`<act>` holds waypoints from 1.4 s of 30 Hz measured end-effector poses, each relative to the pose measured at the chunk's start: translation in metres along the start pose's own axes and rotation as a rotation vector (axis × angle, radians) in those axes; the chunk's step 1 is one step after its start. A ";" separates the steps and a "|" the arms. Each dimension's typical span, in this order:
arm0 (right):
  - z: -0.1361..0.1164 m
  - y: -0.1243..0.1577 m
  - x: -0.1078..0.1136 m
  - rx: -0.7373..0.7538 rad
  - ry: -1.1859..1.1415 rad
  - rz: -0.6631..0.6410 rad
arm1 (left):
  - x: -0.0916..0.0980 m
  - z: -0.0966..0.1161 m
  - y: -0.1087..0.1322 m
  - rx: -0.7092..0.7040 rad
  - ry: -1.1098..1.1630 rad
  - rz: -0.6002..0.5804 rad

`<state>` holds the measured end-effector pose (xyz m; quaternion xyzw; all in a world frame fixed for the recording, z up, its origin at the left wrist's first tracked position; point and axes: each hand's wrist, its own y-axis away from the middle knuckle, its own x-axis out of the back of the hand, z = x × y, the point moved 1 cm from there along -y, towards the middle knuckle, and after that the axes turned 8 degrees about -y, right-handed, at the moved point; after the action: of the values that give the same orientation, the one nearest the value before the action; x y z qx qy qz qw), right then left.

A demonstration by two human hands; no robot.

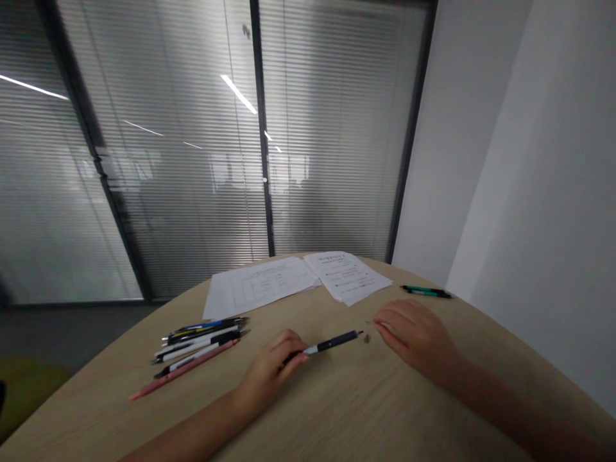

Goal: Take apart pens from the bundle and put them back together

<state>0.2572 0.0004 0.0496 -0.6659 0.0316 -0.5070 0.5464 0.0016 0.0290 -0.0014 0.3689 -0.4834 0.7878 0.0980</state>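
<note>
My left hand (278,360) is closed round a pen (332,343) with a pale grip part and a dark barrel. The pen slants up to the right, its far end just above the table. My right hand (418,333) is in a pinch a little beyond that end. A tiny thin piece (369,322) shows at its fingertips, too small to name. Between the pen's end and the right fingers lies a small dark part (367,338) on the wooden table (337,410).
Several pens (202,343), among them a pink one (185,370), lie in a group on the left. Printed sheets (262,285) spread at the back. Green and black pens (427,292) rest by the right edge. Beyond stand a glass partition with blinds (337,128) and a white wall (543,160).
</note>
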 end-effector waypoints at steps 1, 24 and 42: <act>-0.002 -0.002 0.002 0.033 0.023 -0.011 | 0.000 0.001 0.000 -0.018 -0.002 -0.009; -0.015 -0.003 0.005 0.186 0.113 -0.066 | 0.001 0.004 -0.001 -0.072 -0.067 -0.030; 0.029 0.015 -0.026 -0.484 -0.496 -0.313 | 0.001 0.001 -0.002 -0.004 -0.048 0.016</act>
<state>0.2726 0.0302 0.0250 -0.8749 -0.0851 -0.3857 0.2801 0.0025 0.0292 0.0011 0.3835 -0.4903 0.7785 0.0807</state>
